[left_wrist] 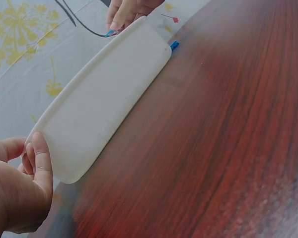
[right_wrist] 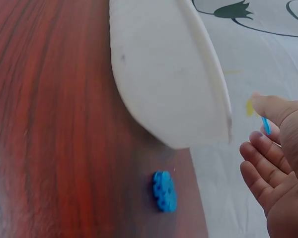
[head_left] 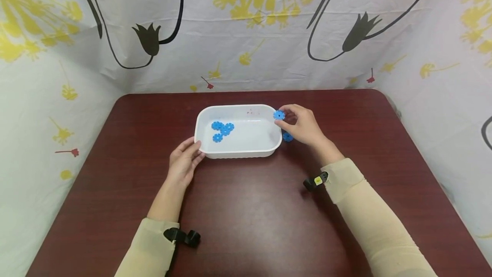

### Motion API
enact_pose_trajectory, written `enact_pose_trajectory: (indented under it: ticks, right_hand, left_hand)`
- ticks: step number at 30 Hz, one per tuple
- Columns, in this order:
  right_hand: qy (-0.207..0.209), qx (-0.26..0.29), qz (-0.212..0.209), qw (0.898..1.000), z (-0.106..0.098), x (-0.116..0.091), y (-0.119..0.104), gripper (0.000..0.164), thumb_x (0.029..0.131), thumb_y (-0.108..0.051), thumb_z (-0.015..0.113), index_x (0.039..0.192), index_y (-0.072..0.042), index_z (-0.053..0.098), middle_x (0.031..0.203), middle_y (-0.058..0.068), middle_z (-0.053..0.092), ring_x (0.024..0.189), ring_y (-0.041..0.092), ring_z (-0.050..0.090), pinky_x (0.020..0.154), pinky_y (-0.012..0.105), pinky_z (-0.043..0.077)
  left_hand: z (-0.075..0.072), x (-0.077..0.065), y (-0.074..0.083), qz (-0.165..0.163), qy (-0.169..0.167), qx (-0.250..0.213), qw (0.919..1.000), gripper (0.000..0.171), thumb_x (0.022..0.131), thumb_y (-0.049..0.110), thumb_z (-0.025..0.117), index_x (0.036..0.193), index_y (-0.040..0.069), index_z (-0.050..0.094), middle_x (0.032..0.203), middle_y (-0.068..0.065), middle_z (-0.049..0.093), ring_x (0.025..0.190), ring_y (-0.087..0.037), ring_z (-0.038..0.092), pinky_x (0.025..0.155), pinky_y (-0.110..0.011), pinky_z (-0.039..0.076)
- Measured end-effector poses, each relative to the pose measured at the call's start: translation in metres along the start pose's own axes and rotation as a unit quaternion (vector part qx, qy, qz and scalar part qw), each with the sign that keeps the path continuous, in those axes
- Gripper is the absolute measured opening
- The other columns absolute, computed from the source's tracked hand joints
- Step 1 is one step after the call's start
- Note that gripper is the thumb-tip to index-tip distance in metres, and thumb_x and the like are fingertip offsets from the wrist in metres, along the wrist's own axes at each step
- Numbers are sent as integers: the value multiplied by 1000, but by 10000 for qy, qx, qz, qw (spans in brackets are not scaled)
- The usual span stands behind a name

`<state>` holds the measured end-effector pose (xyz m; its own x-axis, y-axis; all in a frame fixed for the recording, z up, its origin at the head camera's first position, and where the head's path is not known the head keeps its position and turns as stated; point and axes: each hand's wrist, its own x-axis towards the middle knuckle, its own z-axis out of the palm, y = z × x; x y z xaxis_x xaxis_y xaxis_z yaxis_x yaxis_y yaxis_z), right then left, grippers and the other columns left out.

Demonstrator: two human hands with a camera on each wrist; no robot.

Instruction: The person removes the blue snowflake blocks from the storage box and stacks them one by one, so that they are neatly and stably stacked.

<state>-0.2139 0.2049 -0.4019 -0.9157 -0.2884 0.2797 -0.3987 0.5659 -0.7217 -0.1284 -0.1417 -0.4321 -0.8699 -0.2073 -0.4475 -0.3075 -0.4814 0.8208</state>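
A white plastic tray (head_left: 238, 154) with rounded corners sits on the table. My left hand (head_left: 183, 163) grips its near left corner, thumb at the rim and fingers along the outer wall, also seen in the left wrist view. At the tray's right end, my right hand (head_left: 301, 124) pinches a blue notched disc (head_left: 279, 115) between thumb and fingertips, at rim level. Edge-on, that disc shows as a thin blue strip in the right wrist view. Several more blue notched discs (head_left: 217, 137) lie inside the tray, toward its left.
Outside the tray's right end, partly behind my right hand, another blue notched piece (right_wrist: 164, 191) lies on the dark red-brown wooden table (head_left: 246, 217). A white cloth (head_left: 246, 63) printed with yellow and grey flowers hangs behind the table and along both sides.
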Motion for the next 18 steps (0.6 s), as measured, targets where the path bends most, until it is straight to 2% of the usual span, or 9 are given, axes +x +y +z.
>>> enact_pose_trajectory:
  ticks: [8,18]
  right_hand:
    - [61,-123,137,9998,-3,-7,19,38,88,-16,81,118,0,66,108,16,68,95,33,70,85,48,61]
    - [-79,-296,450,9985,-4,-15,35,39,89,-19,80,119,1,65,111,18,68,99,35,69,88,49,60]
  left_hand:
    - [0,0,1,-1,4,17,10000,40,96,7,69,133,5,55,86,-1,63,73,-10,62,77,-22,61]
    - [1,0,1,-9,2,-51,10000,36,97,5,67,131,6,56,85,-1,62,72,-9,61,78,-23,62]
